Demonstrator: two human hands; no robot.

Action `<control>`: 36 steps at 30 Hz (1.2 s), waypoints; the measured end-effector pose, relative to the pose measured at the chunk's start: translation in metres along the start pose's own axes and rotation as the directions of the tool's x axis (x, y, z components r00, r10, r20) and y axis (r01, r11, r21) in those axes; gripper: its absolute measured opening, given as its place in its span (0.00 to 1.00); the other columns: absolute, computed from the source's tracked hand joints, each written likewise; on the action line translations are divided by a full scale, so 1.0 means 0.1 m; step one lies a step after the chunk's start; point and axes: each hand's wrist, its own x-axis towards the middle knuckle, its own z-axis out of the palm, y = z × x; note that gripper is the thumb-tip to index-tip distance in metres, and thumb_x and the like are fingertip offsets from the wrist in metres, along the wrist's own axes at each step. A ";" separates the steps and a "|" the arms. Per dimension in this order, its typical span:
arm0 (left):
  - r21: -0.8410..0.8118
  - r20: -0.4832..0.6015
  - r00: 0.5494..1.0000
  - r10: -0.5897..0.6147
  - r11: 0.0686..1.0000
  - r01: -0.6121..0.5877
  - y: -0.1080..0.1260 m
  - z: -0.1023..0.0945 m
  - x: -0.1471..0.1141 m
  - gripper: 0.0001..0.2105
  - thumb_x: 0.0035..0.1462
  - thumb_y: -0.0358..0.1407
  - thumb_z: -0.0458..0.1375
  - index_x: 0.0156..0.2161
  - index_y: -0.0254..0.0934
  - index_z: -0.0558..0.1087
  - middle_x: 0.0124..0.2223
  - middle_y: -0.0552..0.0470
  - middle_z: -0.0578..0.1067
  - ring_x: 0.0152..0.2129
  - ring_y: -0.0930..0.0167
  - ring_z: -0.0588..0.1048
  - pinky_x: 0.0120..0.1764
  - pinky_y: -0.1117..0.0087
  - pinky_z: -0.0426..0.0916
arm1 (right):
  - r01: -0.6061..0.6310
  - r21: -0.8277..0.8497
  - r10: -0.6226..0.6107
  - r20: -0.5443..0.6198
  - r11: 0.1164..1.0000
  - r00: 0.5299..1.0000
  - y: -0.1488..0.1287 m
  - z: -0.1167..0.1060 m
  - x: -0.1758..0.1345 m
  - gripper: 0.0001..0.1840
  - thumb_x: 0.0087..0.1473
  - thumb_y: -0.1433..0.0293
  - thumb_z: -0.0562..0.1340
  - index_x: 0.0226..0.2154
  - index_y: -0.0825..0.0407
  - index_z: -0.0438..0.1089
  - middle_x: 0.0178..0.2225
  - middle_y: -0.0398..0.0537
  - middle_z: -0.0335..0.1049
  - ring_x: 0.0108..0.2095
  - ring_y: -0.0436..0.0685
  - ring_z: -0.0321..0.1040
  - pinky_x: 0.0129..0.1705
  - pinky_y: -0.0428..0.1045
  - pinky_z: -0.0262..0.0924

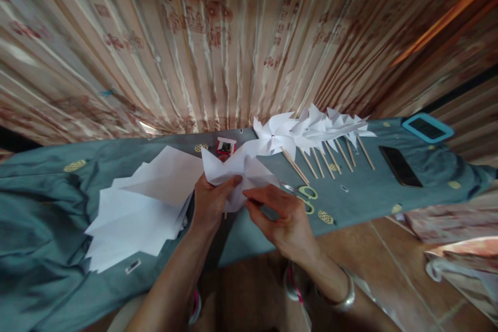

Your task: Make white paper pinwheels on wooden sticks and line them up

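A white paper pinwheel (259, 166) is held up over the cloth in front of me. My left hand (208, 202) grips its left side, thumb pressed on the front near the middle and the other fingers behind the paper. The tip of a wooden stick (225, 215) shows just below it. Close to the pinwheel's centre, my right hand (286, 218) is closed in a pinch; what sits between thumb and forefinger is too small to make out. Scissors (309, 193) with light green handles lie just beyond my right hand.
White paper sheets (136, 218) lie fanned out at left. Behind the hands is a small red box (226, 147). Several pinwheels on sticks (280, 127) line the back right, beside a dark phone (400, 166) and a blue-framed tablet (428, 127). A curtain (233, 52) hangs behind.
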 end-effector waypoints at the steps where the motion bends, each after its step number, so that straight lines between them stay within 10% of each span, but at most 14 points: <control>1: -0.001 0.004 1.000 -0.002 1.000 0.002 0.01 0.00 0.00 0.27 0.29 0.34 0.73 0.41 0.30 0.77 0.31 0.51 0.80 0.27 0.69 0.75 0.35 0.67 0.70 | 0.004 0.000 -0.004 0.000 1.000 1.000 0.00 0.00 -0.01 0.12 0.55 0.78 0.60 0.39 0.49 0.75 0.32 0.46 0.77 0.33 0.53 0.73 0.39 0.49 0.68; 36: 0.357 0.064 0.968 0.244 0.900 -0.250 -0.09 -0.06 0.02 0.28 0.38 0.34 0.69 0.49 0.35 0.76 0.41 0.48 0.81 0.37 0.61 0.78 0.41 0.65 0.71 | -0.227 -0.019 0.225 -0.078 0.974 0.971 0.03 0.11 -0.02 0.05 0.57 0.72 0.60 0.32 0.52 0.71 0.26 0.43 0.73 0.25 0.50 0.68 0.31 0.44 0.61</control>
